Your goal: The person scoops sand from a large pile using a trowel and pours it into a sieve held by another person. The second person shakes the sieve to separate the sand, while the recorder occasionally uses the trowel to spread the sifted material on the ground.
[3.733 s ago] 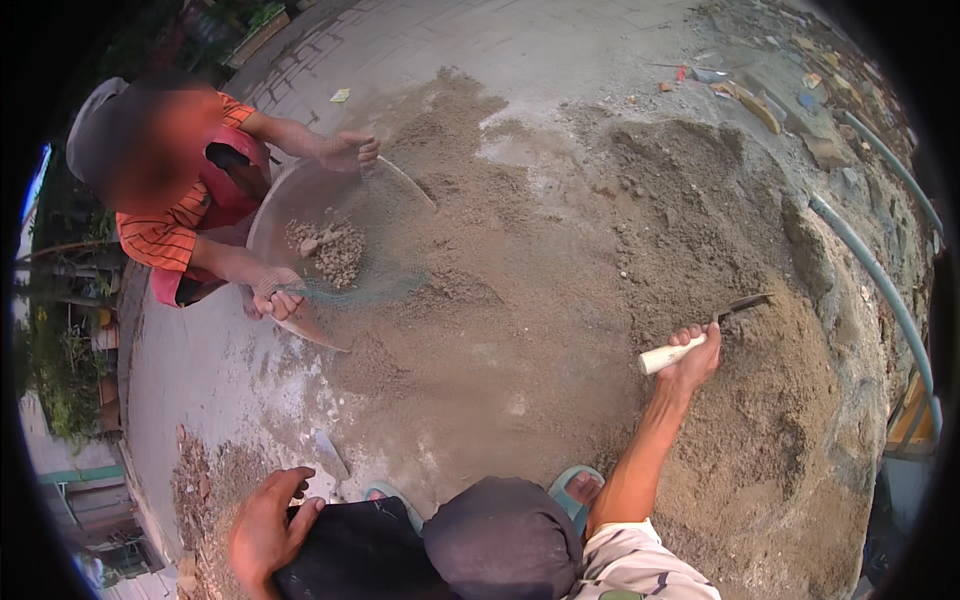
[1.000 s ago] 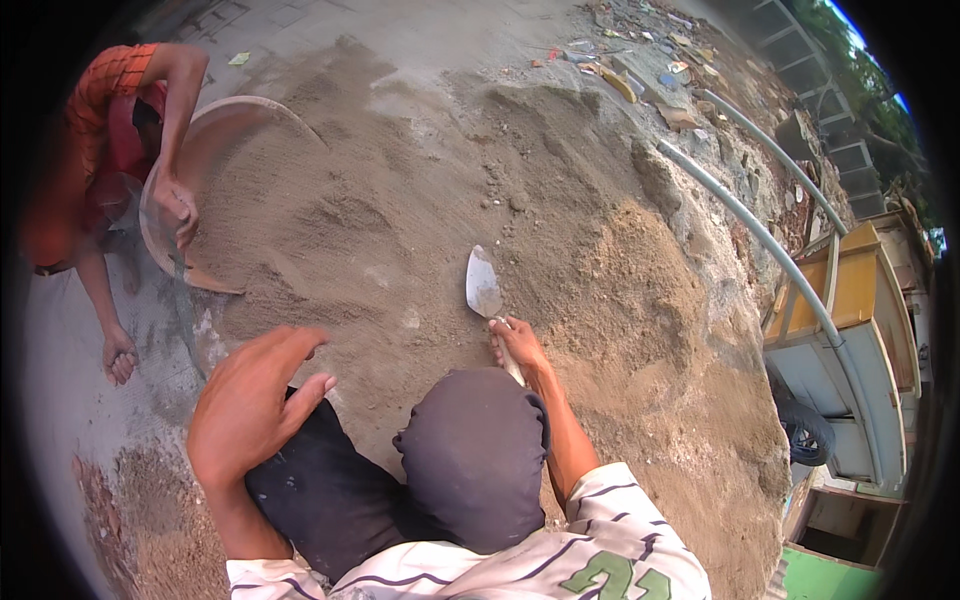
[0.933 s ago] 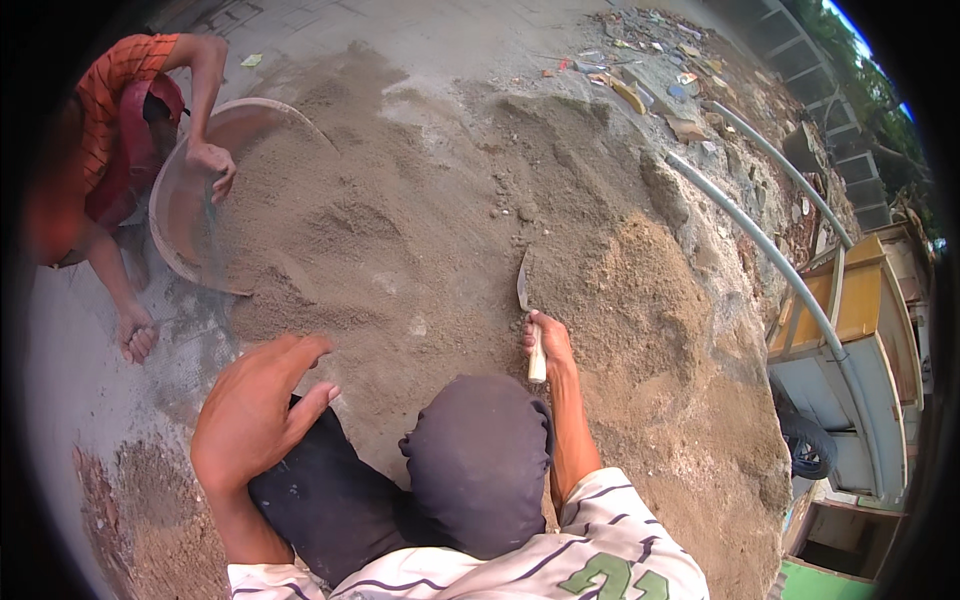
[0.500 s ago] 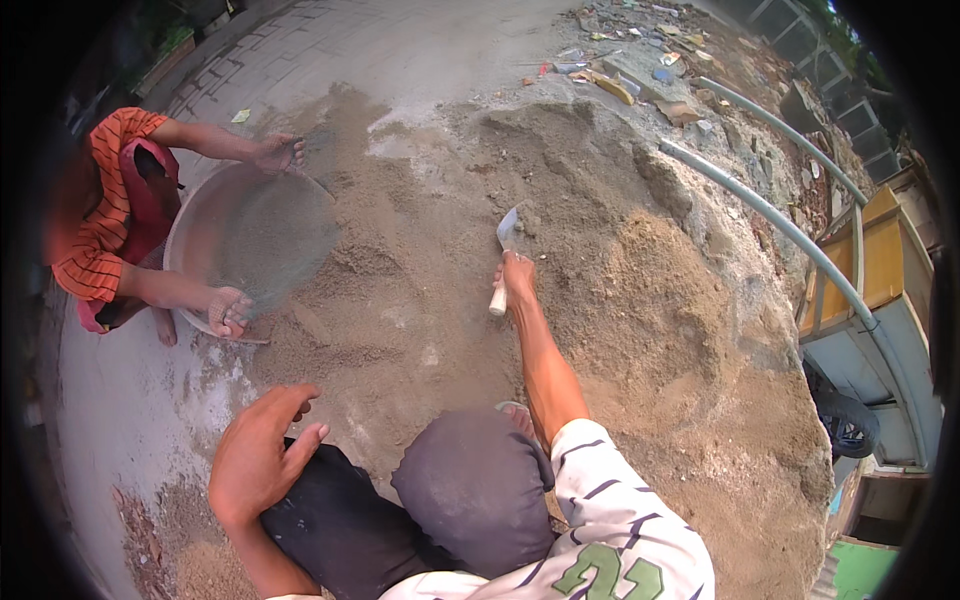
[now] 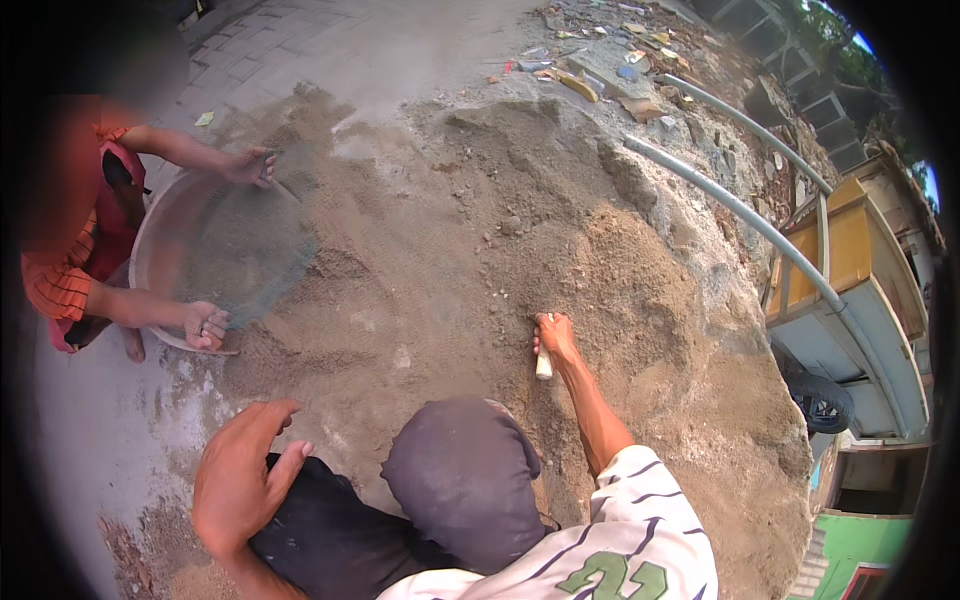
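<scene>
My right hand (image 5: 558, 336) is closed around the pale handle of a trowel (image 5: 543, 366). The blade is out of sight at the sand heap (image 5: 640, 310), which spreads right and ahead. By my bent left knee, my left hand (image 5: 238, 478) hangs open, thumb apart from the fingers and nothing held. A large round sieve (image 5: 163, 245) lies tilted over the sand at the left. Another person in an orange striped shirt (image 5: 62, 290) grips its rim with both hands.
Rubble and litter (image 5: 600, 70) cover the ground beyond the heap. Two curved grey pipes (image 5: 735, 205) run along its far right side. A yellow and white wooden cart (image 5: 850, 290) with a black wheel (image 5: 820, 402) stands at the right. Paving (image 5: 270, 45) shows at the far left.
My right hand has drawn the trowel nearer and to the right, and its blade no longer shows. My left hand stays open by the knee. The view has shifted slightly.
</scene>
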The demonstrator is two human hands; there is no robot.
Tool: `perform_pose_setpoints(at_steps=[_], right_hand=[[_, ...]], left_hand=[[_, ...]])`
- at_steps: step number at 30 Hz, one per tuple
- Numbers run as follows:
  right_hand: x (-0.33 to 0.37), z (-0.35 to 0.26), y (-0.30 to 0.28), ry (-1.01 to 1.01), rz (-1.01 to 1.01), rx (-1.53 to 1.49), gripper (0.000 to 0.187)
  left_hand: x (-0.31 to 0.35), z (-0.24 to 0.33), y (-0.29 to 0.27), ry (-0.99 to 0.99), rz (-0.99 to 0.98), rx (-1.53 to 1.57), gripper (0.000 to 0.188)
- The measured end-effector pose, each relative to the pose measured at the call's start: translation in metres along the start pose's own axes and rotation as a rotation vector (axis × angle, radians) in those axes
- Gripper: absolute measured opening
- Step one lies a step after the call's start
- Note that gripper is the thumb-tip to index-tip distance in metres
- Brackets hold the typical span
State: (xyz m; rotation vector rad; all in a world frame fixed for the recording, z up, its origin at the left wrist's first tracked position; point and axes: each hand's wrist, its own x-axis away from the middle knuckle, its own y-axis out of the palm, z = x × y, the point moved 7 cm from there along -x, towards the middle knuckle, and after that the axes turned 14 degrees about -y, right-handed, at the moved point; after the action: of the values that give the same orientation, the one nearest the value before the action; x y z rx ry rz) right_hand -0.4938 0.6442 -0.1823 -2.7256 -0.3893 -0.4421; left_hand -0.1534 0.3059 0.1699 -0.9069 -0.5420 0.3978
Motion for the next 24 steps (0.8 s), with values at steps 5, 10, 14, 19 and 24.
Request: perform_pose_setpoints(at_steps=[5,10,14,19,24], right_hand=[[0.007,0.014,0.019,-0.068,0.042,0.146,0.022],[0.027,-0.01,0.022,-0.157,-0.037,0.172,0.023],[0.055,-0.068,0.051,-0.303,-0.154,0.31,0.025],[0.084,-0.162,0.148,-0.452,-0.482,0.309,0.026],[0.063,-0.226,0.287,-0.621,-0.667,0.461,0.029]], left_hand=[[0.015,-0.003,-0.005,0.011,-0.013,0.012,0.036],[0.025,-0.005,-0.012,0.101,-0.024,0.036,0.036],[0.031,-0.012,-0.013,0.2,0.051,0.082,0.038],[0.044,-0.018,-0.019,0.248,0.107,0.165,0.036],[0.047,-0.024,-0.018,0.244,0.107,0.151,0.036]])
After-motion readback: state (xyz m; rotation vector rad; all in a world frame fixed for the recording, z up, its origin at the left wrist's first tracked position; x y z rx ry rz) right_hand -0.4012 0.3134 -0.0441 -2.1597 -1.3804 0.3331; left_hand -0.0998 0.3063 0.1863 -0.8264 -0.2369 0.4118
